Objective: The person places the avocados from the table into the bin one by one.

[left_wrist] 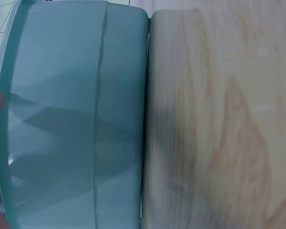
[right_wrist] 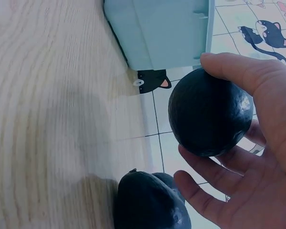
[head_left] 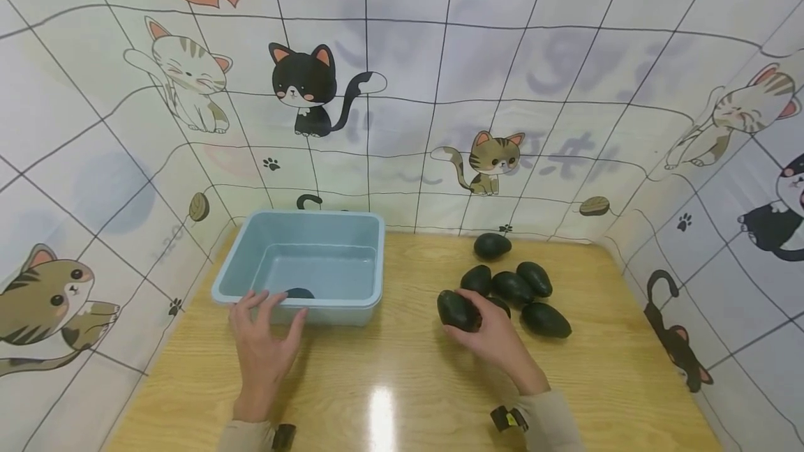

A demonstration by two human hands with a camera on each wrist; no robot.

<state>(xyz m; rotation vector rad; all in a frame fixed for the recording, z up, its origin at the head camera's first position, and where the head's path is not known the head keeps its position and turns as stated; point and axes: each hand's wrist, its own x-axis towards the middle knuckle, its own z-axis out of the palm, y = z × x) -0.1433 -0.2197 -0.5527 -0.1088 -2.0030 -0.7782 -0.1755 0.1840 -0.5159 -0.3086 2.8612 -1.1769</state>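
My right hand (head_left: 499, 344) grips a dark green avocado (head_left: 456, 310) between thumb and fingers, just left of a group of avocados (head_left: 511, 288) on the table. In the right wrist view the held avocado (right_wrist: 207, 114) is off the table, with two others (right_wrist: 150, 200) below it. My left hand (head_left: 264, 344) rests its spread fingertips at the near rim of a light blue plastic bin (head_left: 320, 232). Inside the bin, a dark rounded avocado (head_left: 300, 294) shows partly above the near rim. The left wrist view shows the bin's outer wall (left_wrist: 57, 114) and a fingertip at its edge.
The wooden table (head_left: 402, 361) runs back to a wall covering (head_left: 408, 124) printed with cats and grid lines. One avocado (head_left: 493, 246) lies behind the group, close to the back wall. Side walls flank the table on both sides.
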